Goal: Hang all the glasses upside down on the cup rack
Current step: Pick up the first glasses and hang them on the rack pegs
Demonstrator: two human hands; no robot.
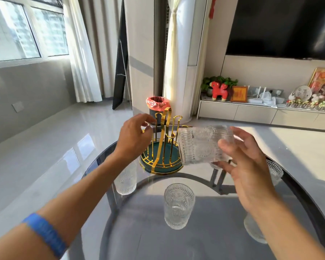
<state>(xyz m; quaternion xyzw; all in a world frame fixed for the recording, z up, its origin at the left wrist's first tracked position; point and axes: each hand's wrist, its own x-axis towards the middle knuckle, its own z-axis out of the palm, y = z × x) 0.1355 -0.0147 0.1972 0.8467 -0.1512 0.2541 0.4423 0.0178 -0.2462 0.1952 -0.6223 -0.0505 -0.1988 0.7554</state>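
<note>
The cup rack (162, 147) has gold wire prongs on a round teal base and stands at the far side of the glass table. My left hand (134, 136) pinches the top of a prong on the rack's left side. Gripped by my right hand (246, 162) is a ribbed clear glass (203, 145), tilted on its side in the air just right of the rack. Another ribbed glass (177, 205) stands upright mid-table. One glass (126, 181) stands under my left forearm. Two more glasses (275, 172) (253, 231) sit at the right, partly hidden by my right arm.
The round glass table (204, 241) has a dark rim and metal frame beneath. A bin with a pink liner (156, 107) stands on the floor behind the rack. A low cabinet with ornaments (251, 109) runs along the right wall.
</note>
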